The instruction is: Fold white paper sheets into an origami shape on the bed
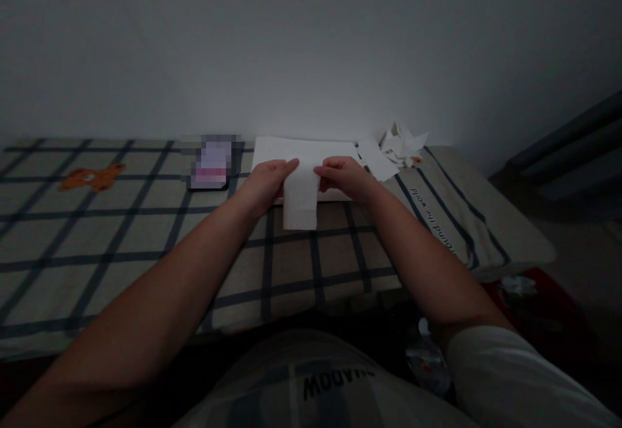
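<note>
Folded paper strip (300,196) lies on the white sheet (291,151), its near end overhanging onto the checked cloth, long axis toward the person; left hand (266,182) and right hand (344,177) pinch its far end from either side, equally near.

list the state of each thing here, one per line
folded paper strip: folded, pinched at its top between both hands, hanging over the cloth
left hand: closed on the strip's left edge
right hand: closed on the strip's right edge
white sheet: flat on the cloth, behind the hands
paper scraps: crumpled, piled by the wall
checked cloth: spread flat over the surface
</note>
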Demonstrator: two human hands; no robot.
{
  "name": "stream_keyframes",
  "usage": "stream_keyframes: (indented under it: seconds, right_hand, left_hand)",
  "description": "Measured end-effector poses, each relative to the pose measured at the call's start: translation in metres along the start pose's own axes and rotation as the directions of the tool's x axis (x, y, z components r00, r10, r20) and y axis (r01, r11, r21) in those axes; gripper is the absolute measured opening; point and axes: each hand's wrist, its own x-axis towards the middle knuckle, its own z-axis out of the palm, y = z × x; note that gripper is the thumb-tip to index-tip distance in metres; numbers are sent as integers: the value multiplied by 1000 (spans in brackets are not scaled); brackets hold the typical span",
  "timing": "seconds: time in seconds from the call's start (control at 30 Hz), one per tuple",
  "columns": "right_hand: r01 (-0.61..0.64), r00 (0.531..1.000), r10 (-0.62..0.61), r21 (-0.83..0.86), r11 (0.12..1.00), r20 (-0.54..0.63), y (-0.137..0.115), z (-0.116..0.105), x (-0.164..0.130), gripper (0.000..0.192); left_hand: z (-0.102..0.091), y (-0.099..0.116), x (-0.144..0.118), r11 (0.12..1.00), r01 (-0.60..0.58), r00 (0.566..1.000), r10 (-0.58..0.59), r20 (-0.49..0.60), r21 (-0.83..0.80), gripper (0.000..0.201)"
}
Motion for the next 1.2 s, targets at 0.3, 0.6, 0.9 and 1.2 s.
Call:
stream_keyframes:
  seconds: [0.3, 0.6, 0.9, 1.2]
  right_hand:
    - [75, 997, -75, -33, 997, -4, 0, -1, 0, 22]
    - [68, 998, -68, -27, 997, -2, 0, 0, 0, 24]
    - [110, 992, -119, -161, 981, -45, 4, -1, 2, 30]
    - [217, 970, -245, -407, 887, -16, 0, 2, 0, 30]
  left_hand:
    - [1, -4, 1, 1000, 7, 999, -8, -34, -15, 24]
    - [3, -3, -2, 990, -110, 986, 120, -114, 89, 25]
    - [1, -5, -3, 872, -273, 940, 331, -79, 407, 30]
    - [0, -10, 0, 708, -442, 882, 455, 122, 551, 38]
